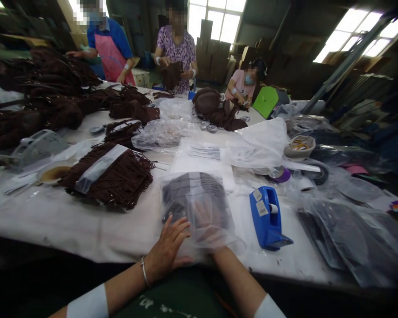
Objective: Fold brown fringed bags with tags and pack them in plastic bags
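Note:
A clear plastic bag [230, 240] with printed lines of text lies at the table's front edge. Inside it is a dark, rounded item [175, 192], its exact kind blurred by the plastic. My right hand [208, 221] reaches into the bag's near opening and shows through the film, fingers stretched over the dark item. My left hand [169, 245] rests on the bag's near left side, fingers spread and holding nothing.
A blue tape dispenser [265, 216] stands to the right, near flat plastic-wrapped pieces [351, 238]. On the left lies a fringed brown bundle [119, 176] with a pale band. Printed paper [202, 154] lies behind. Several people [175, 48] work across the table.

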The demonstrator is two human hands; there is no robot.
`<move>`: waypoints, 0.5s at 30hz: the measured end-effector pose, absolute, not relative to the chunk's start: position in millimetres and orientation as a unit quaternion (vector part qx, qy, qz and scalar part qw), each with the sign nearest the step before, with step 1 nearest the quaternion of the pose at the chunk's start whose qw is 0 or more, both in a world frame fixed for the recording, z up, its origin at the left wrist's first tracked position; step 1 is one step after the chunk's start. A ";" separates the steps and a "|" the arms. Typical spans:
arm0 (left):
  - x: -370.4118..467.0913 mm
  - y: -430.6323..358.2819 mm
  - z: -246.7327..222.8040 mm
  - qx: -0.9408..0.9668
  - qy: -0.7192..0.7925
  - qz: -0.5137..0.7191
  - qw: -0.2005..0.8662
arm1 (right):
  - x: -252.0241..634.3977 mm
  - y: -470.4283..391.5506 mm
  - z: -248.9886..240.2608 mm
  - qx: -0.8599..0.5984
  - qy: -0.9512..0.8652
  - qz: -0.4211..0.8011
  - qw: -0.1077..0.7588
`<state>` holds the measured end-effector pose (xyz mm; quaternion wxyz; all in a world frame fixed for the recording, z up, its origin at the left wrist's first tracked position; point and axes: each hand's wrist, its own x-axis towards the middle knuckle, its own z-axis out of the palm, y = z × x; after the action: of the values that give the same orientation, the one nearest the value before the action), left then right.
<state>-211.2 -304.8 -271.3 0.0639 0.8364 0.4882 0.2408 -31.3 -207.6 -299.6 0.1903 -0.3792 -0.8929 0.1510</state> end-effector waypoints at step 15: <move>-268.8 -319.3 -267.3 0.890 0.416 0.056 0.176 | 52.3 -269.6 -237.8 -0.345 -0.899 0.250 0.102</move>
<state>-268.8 -319.3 -267.3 0.1764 0.8903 0.4161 0.0563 52.3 -269.6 -237.8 0.1021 -0.3448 -0.8989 0.2503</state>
